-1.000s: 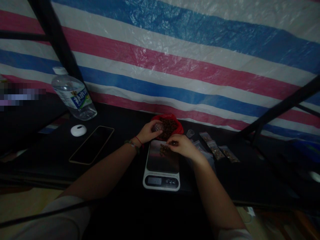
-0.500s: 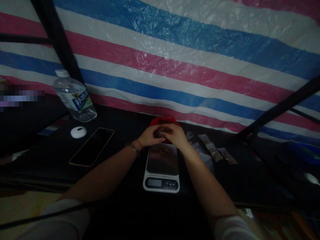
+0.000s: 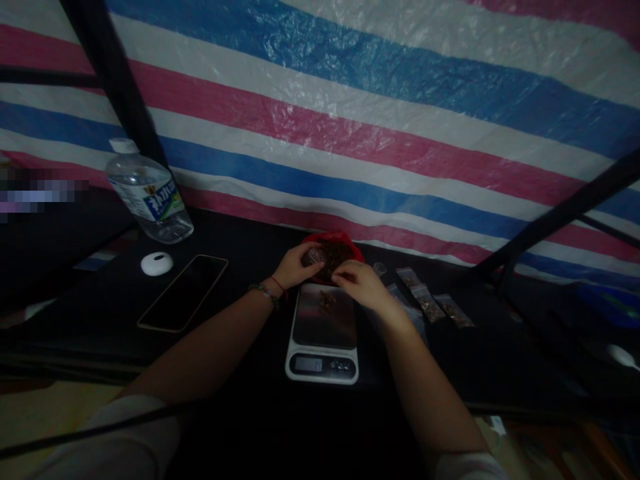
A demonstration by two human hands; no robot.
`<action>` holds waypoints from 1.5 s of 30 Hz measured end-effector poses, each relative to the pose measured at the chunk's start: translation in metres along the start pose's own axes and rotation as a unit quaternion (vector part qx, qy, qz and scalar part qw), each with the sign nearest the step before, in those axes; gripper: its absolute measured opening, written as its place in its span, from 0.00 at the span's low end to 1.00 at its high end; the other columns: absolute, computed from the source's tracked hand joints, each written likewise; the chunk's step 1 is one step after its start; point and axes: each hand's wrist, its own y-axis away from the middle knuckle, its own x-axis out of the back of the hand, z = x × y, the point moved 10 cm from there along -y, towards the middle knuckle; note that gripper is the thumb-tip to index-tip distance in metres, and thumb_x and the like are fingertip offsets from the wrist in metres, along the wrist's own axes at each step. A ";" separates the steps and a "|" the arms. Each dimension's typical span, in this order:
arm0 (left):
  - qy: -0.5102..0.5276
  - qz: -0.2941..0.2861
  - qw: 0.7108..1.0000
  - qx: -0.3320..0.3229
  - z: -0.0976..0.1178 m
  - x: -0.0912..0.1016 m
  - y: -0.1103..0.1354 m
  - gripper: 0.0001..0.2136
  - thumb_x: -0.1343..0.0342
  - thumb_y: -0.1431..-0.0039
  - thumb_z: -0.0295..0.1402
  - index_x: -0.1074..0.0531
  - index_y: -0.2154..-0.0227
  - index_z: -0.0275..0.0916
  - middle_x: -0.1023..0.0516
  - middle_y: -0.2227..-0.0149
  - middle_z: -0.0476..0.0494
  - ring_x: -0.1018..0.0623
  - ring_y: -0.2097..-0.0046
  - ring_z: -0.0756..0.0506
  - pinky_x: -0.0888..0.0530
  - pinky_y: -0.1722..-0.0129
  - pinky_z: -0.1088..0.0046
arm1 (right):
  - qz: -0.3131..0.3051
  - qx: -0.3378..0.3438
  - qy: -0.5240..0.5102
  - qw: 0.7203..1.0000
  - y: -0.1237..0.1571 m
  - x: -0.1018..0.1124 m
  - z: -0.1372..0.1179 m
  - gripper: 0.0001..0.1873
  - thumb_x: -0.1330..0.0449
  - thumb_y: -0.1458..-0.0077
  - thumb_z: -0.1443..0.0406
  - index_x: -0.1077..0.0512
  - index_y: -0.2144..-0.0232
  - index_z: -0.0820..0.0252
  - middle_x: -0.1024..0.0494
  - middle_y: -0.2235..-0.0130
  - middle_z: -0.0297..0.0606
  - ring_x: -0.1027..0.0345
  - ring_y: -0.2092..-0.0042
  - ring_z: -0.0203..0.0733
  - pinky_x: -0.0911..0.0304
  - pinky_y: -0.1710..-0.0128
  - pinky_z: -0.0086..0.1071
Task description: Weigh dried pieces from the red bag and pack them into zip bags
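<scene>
My left hand is closed around a small clear plastic cup, over the left part of a red bag of small brown pieces. My right hand is at the bag's near right edge, above the back of a white kitchen scale. Its thumb and fingertips are pinched together; what they hold, if anything, is too small to make out. A little heap of brown pieces lies on the scale's dark plate. The digits on its display are too blurred to read.
Several filled zip bags lie right of the scale, near flat clear bags and a small clear container. On the left are a phone, a white earphone case and a water bottle. Striped sheeting hangs behind.
My right hand has moved right and toward me, away from my left hand, uncovering the brown pieces in the red bag. My left hand stays at the bag with the cup.
</scene>
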 end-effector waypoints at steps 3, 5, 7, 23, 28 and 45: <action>-0.006 0.004 1.000 0.014 -0.003 0.001 0.000 0.21 0.41 0.50 0.39 0.29 0.54 0.36 0.23 0.56 0.40 0.23 0.57 0.42 0.27 0.56 0.65 | -0.100 0.019 0.020 0.995 0.010 -0.028 -0.009 0.11 0.41 0.45 0.61 0.24 0.63 0.60 0.24 0.63 0.40 0.32 0.59 0.40 0.38 0.58 0.33; -0.013 0.000 1.000 0.020 -0.004 0.000 0.000 0.21 0.41 0.50 0.39 0.29 0.54 0.35 0.23 0.57 0.40 0.23 0.58 0.43 0.26 0.57 0.66 | -0.140 0.023 0.032 0.989 0.015 -0.041 -0.015 0.14 0.39 0.47 0.57 0.24 0.63 0.61 0.25 0.61 0.42 0.33 0.58 0.41 0.38 0.57 0.33; -0.016 -0.005 1.000 0.020 -0.004 -0.001 0.000 0.21 0.41 0.50 0.39 0.30 0.53 0.35 0.23 0.57 0.40 0.23 0.58 0.43 0.26 0.57 0.66 | -0.161 0.025 0.042 0.986 0.018 -0.049 -0.020 0.17 0.35 0.51 0.56 0.24 0.63 0.62 0.27 0.61 0.42 0.34 0.57 0.42 0.38 0.57 0.34; -0.025 -0.014 0.999 0.014 -0.006 -0.005 -0.001 0.21 0.41 0.50 0.38 0.30 0.53 0.34 0.23 0.57 0.39 0.22 0.58 0.43 0.26 0.57 0.66 | -0.166 0.044 0.107 0.979 0.019 -0.056 -0.028 0.08 0.42 0.48 0.72 0.24 0.65 0.62 0.25 0.65 0.40 0.32 0.60 0.40 0.38 0.57 0.31; -0.024 -0.012 1.000 0.013 -0.004 -0.004 -0.001 0.21 0.41 0.50 0.38 0.30 0.53 0.35 0.23 0.57 0.39 0.22 0.58 0.43 0.26 0.58 0.66 | -0.162 0.033 0.117 0.979 0.017 -0.056 -0.029 0.07 0.41 0.50 0.73 0.25 0.68 0.63 0.25 0.66 0.40 0.32 0.61 0.40 0.39 0.58 0.31; -0.097 -0.151 0.980 -0.091 0.031 -0.033 0.008 0.22 0.40 0.53 0.39 0.30 0.54 0.36 0.23 0.58 0.40 0.23 0.57 0.42 0.28 0.56 0.66 | 0.035 0.017 -0.067 0.997 -0.002 0.010 -0.008 0.08 0.41 0.54 0.73 0.26 0.69 0.60 0.26 0.67 0.36 0.31 0.65 0.37 0.37 0.65 0.29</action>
